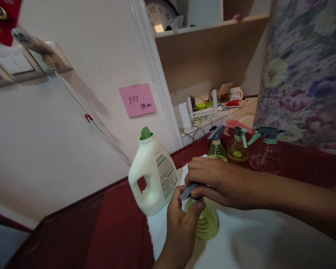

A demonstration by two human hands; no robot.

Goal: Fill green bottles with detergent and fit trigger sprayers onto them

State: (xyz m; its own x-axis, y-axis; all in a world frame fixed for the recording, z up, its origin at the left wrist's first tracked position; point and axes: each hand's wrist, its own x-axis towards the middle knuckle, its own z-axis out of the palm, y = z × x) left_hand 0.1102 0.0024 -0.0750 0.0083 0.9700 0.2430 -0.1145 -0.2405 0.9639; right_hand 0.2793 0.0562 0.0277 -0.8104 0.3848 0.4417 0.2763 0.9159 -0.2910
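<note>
A ribbed, yellow-green spray bottle (208, 223) stands on a white sheet (235, 243) in front of me. Wrapped round its upper body is my left hand (182, 222), the thumb near the neck. From above, my right hand (210, 177) grips the grey-blue spray head (188, 191) on the bottle's neck; its fingers hide most of the head. Just left of my hands is a white jug (154, 175) with a handle, a printed label and an uncapped neck, a green piece (146, 133) showing in its mouth.
Several other spray bottles stand behind my right arm: a green one (217, 149), a yellow one (238, 151) and a pink one (266, 157). Beyond them, a white router (204, 113) with cables sits on a ledge. A floral curtain (305, 82) hangs at right; a pink note (137, 100) sticks to the wall.
</note>
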